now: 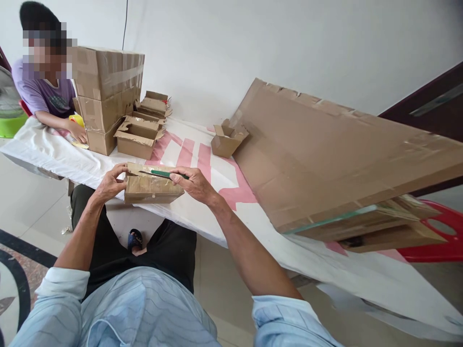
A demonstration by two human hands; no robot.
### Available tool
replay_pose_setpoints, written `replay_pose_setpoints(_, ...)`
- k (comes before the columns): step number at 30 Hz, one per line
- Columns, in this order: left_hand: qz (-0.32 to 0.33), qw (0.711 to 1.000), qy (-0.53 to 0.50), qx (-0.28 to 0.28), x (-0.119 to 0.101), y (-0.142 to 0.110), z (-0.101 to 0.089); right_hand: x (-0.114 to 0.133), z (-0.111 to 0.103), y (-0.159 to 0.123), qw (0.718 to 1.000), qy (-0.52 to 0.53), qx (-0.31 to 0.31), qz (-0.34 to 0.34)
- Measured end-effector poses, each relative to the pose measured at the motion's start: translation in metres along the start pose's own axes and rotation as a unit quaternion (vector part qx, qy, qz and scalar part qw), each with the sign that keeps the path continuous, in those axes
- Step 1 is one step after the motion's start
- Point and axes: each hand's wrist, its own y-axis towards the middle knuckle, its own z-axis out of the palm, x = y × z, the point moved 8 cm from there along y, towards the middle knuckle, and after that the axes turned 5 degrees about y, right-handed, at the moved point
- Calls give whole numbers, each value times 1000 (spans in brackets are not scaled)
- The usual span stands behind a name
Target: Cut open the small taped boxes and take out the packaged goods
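Observation:
A small cardboard box [154, 188], closed and with tape on it, lies at the near edge of the cloth-covered table in front of me. My left hand [112, 182] grips its left end, thumb and fingers at the side. In my right hand [194, 183] is a green utility knife [161, 173], its handle wrapped by the fingers. The knife's thin blade points left and lies over the top of the box, along the upper flap. Whether the blade touches the cardboard, I cannot tell.
Stacked taped boxes [108, 79] rise at the back left, with several open boxes [135, 144] beside them. A small open box [226, 140] stands near a large cardboard carton [325, 159] on the right. Behind the stack sits a person [54, 96], one hand on the table. A red chair [441, 241] is far right.

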Motion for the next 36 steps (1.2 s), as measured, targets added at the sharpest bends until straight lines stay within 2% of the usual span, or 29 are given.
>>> replay_pose_setpoints(8,-16,1000,-16,5,7,-5,2,16,-1,4,998,-50,38,-5)
replay_pose_setpoints(15,-22,1000,-21,-1,2,-8,4,25,-5,4,997,-70,24,-11)
replay_pose_setpoints(24,-13,1000,-15,3,-3,-10,6,34,-3,8,994,-98,39,-36)
replay_pose_setpoints(31,-12,1000,-3,9,-5,-10,5,39,-4,14,985,-152,61,-55)
replay_pose_setpoints(36,-11,1000,1,9,-10,-9,5,46,2,28,969,-226,82,-63)
